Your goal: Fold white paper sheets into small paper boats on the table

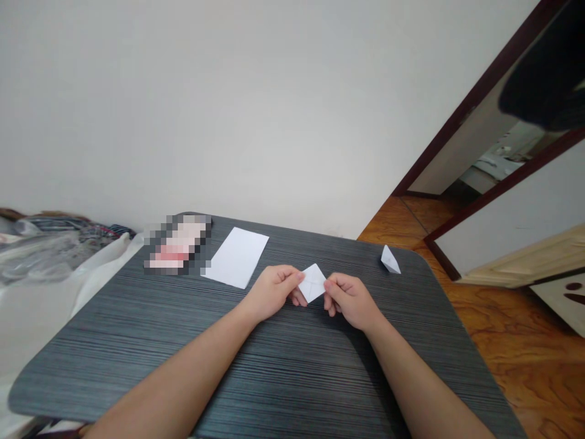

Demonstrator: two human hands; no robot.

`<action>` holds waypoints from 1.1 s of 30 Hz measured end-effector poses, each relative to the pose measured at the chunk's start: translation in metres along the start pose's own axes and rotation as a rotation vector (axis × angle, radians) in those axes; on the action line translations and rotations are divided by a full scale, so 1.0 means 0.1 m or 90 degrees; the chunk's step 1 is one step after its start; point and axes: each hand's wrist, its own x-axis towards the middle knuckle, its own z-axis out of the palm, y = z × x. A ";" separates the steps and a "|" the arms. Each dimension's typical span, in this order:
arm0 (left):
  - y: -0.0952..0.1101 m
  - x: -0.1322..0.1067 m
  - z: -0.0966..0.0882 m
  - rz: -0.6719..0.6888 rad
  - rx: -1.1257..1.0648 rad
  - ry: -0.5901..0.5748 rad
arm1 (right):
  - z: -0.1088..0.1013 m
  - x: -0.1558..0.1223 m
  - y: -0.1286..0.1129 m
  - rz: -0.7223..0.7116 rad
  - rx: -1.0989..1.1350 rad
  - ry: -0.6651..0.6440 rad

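Between my two hands is a small white piece of folded paper (313, 282), turned like a diamond with crease lines across its face. My left hand (280, 289) pinches its left corner between thumb and fingers. On the opposite corner, my right hand (346, 296) has a similar pinch. The paper is held over the middle of the dark table; whether it touches the surface I cannot tell. To the left lies a stack or sheet of white paper (238, 256). A folded white paper boat (390, 260) rests near the table's far right corner.
The dark wood-grain table (292, 378) stands against a pale wall (256, 110). A blurred-out, pixelated flat object (180, 242) lies at the back left. Plastic-wrapped bundles (55, 250) are heaped left of the table. On the right are a wooden floor (484, 317) and a doorway.
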 end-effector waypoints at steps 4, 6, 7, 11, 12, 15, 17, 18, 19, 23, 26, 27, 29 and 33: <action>-0.03 0.01 -0.01 -0.002 0.000 0.035 | -0.01 0.01 0.02 -0.005 0.009 0.006; -0.04 0.00 -0.01 -0.003 0.009 0.037 | -0.01 0.01 0.03 -0.001 0.015 0.006; -0.04 0.00 -0.01 -0.002 0.012 0.036 | -0.01 0.01 0.03 0.000 0.014 0.006; -0.02 0.00 -0.01 0.002 0.021 0.032 | -0.01 0.01 0.04 0.001 0.011 0.003; -0.01 0.00 -0.01 0.004 0.024 0.030 | -0.01 0.01 0.03 0.000 0.011 0.002; -0.01 0.01 -0.01 0.010 0.023 0.021 | -0.01 0.00 0.02 -0.001 0.007 -0.002; -0.01 0.01 0.00 0.009 0.012 0.008 | 0.00 0.00 0.01 -0.001 0.005 -0.005; -0.01 0.01 0.00 0.006 0.010 0.003 | 0.00 0.00 0.00 -0.001 0.003 -0.008; -0.01 0.01 0.00 0.003 0.010 0.002 | 0.00 0.00 0.00 0.000 0.001 -0.010; -0.02 0.01 0.00 -0.012 0.019 0.016 | 0.00 0.01 0.03 -0.005 0.009 -0.020; -0.02 0.01 0.00 -0.020 0.015 0.010 | 0.00 0.02 0.08 -0.035 0.036 0.012; -0.01 0.01 0.00 -0.021 0.013 0.004 | 0.00 0.02 0.09 -0.051 0.033 0.035; -0.01 0.00 0.01 -0.023 0.009 -0.009 | 0.00 0.03 0.10 -0.093 -0.001 0.071; 0.00 -0.01 0.03 -0.034 0.009 -0.029 | 0.00 0.03 0.05 -0.202 -0.096 0.066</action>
